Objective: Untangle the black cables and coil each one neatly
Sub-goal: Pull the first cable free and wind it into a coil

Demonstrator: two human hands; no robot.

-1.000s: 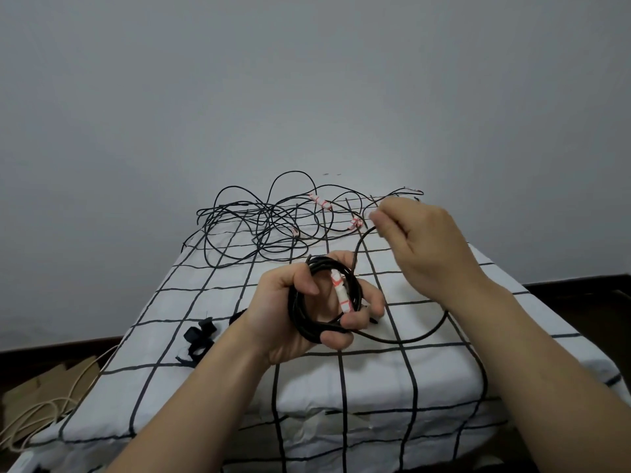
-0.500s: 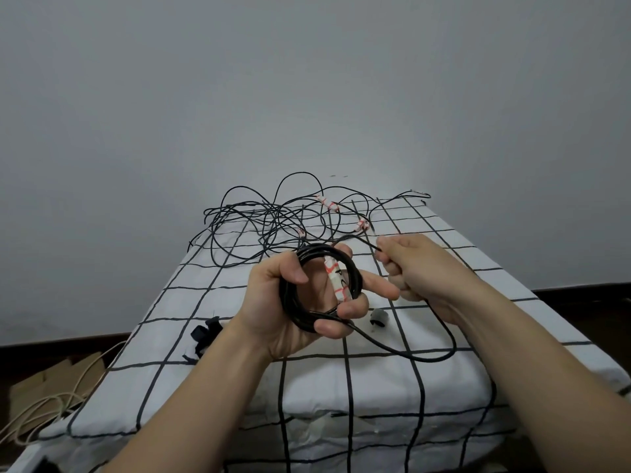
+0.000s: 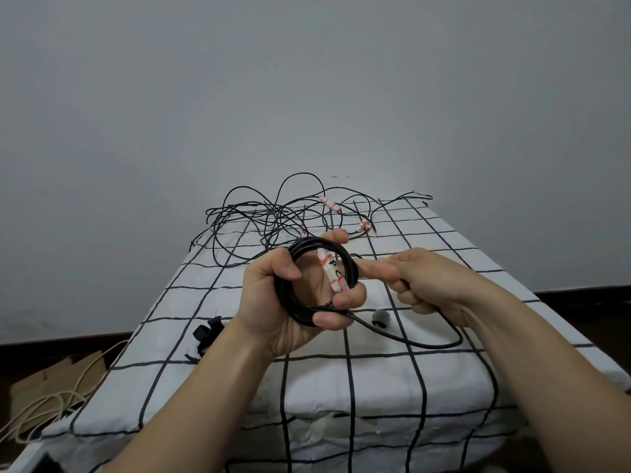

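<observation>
My left hand (image 3: 290, 302) grips a small coil of black cable (image 3: 297, 308) with a white and red paper tag (image 3: 333, 273) on it, held above the checked white cloth (image 3: 444, 377). A loose loop of the same cable (image 3: 426, 344) hangs from the coil and runs up into my right hand (image 3: 430, 281), whose fingers curl round it right beside the coil. At the far end of the surface lies a tangle of black cables (image 3: 273, 220) with more tagged ends (image 3: 329, 204).
A small grey roll (image 3: 380, 317) lies on the cloth under my hands. Black straps (image 3: 206, 334) lie at the left edge. Pale cord (image 3: 41, 414) and cardboard (image 3: 51, 377) lie on the floor at the left. The wall stands close behind.
My right hand has come down from the far cables and in to the coil, bringing the cable's loose loop with it. The coil has risen slightly in my left hand.
</observation>
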